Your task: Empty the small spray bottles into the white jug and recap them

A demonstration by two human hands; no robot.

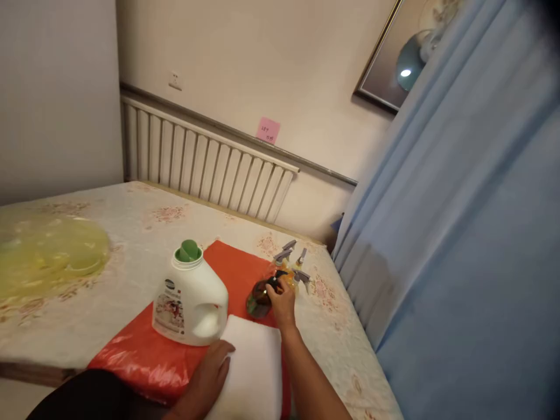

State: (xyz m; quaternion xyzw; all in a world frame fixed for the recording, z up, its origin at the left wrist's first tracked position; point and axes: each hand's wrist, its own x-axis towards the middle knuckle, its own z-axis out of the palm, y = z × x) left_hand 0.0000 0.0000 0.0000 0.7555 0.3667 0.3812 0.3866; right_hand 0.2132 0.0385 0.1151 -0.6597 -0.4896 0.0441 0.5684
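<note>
My right hand (pixel 282 300) is closed at the black top of a dark brown bottle (pixel 259 300). That bottle leans on the red plastic sheet. Low in the view, my left hand (pixel 210 370) grips the left edge of a white rectangular pad (pixel 254 364), whose material I cannot make out. Just beyond that hand stands a large white detergent jug (pixel 192 297), upright, with a printed label and a green piece in its open neck. Several spray bottles with grey trigger heads (pixel 301 277) cluster behind my right hand, partly hidden by it.
A red plastic sheet (pixel 236 259) lies on a bed with a flowered cover (pixel 144 245). On the left sits a clear yellowish plastic item (pixel 56 256). A radiator (pixel 201 157) runs along the wall, and a blue curtain (pixel 459 221) hangs on the right.
</note>
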